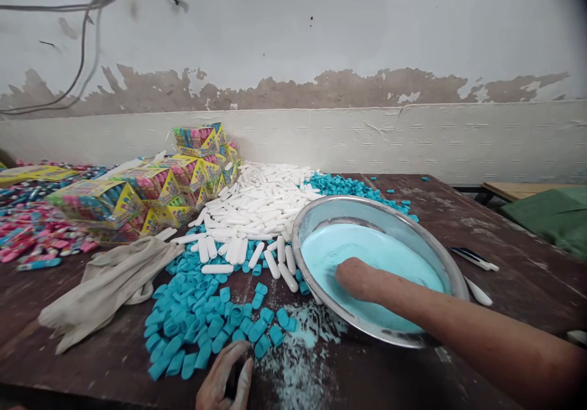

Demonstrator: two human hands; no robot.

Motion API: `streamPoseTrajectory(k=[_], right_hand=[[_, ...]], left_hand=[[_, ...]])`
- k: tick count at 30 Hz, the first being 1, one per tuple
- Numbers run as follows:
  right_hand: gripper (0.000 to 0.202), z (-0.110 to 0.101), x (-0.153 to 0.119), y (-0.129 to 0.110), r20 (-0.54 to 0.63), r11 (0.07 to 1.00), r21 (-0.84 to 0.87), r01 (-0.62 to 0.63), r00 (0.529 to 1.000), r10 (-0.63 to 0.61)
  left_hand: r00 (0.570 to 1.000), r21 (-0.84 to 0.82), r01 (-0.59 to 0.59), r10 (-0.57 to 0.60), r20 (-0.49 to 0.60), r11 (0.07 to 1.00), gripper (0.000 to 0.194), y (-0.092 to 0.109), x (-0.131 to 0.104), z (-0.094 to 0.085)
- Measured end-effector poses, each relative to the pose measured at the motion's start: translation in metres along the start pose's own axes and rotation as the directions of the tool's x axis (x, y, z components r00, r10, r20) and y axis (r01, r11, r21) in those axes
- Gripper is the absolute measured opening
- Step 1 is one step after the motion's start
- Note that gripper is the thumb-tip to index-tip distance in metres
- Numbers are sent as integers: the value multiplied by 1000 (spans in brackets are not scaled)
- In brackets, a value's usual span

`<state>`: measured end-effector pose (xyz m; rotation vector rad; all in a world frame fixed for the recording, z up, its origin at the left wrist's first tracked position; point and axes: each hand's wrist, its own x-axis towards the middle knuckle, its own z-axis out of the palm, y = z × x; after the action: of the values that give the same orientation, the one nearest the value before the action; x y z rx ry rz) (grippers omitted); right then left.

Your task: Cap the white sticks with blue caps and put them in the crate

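My right hand (pixel 358 278) reaches into a round metal basin (pixel 449 263) at the right of the pile. Its fingers are hidden, sunk in or turned down against the pale blue powder (pixel 394 251), so what they hold does not show. Near the table's front edge, my left hand (pixel 227 376) has its thumb and fingers curved apart with a gap between them. Powder whitens its fingertips. Just beyond it lies a heap of short blue hollow caps (pixel 197 330). White rounded sticks (pixel 261 208) are piled behind the caps, some lying loose beside the basin.
A cloth glove (pixel 110 281) lies left of the caps. Clear packs of coloured sticks (pixel 156 183) are stacked behind it, near loose pink and blue pieces (pixel 41 232). More blue caps (pixel 343 185) sit behind the basin. A utility knife (pixel 474 258) rests at right. Powder (pixel 302 355) is spilled in front.
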<state>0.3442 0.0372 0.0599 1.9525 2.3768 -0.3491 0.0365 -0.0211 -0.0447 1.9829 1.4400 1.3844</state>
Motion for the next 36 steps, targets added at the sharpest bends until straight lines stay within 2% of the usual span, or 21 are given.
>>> streamPoseTrajectory(k=[3,6,9,11,13,16,18,21,24,26,27,30,32,36], right_hand=[[18,-3,4,-7,10,993,121,9,1000,-11],[11,-15,-1,0,49,977,213,26,998,-38],[12,-25,-14,12,61,906,422,-29,998,4],[14,-26,-25,18,45,791,609,-66,998,48],[13,-26,-36,21,3,671,739,-60,996,85],[10,-23,-50,24,-76,554,832,-7,989,127],[9,-19,-56,26,-130,522,852,46,984,125],[6,-12,-64,29,-243,568,810,145,965,101],[19,-5,-76,35,-352,717,680,154,927,134],[35,-2,-87,38,-383,840,537,84,911,153],[37,-1,-93,39,-375,894,445,40,916,146],[11,1,-109,42,-261,979,188,-73,958,122],[18,5,-115,42,-234,981,149,-128,959,161],[31,16,-118,44,-371,957,253,-146,898,235]], left_hand=[[1000,-8,-7,7,-12,1000,25,2,0,-2],[1000,-9,-29,29,2,1000,22,7,4,-7],[984,-5,-135,134,120,991,21,27,21,-9],[947,-8,-230,226,228,973,24,52,41,-3],[900,-20,-318,308,310,948,28,83,63,11],[805,-40,-431,405,433,901,31,131,91,44],[747,3,-463,389,539,886,29,156,103,69],[680,60,-446,294,672,893,15,176,113,101],[642,19,-410,274,716,912,10,176,118,118],[637,-74,-405,340,692,911,15,171,121,119],[637,-135,-404,385,668,905,18,168,122,118],[648,-269,-411,487,586,871,24,162,124,111],[650,-283,-424,507,567,860,26,161,125,107],[654,-311,-415,518,551,855,29,163,125,102]])
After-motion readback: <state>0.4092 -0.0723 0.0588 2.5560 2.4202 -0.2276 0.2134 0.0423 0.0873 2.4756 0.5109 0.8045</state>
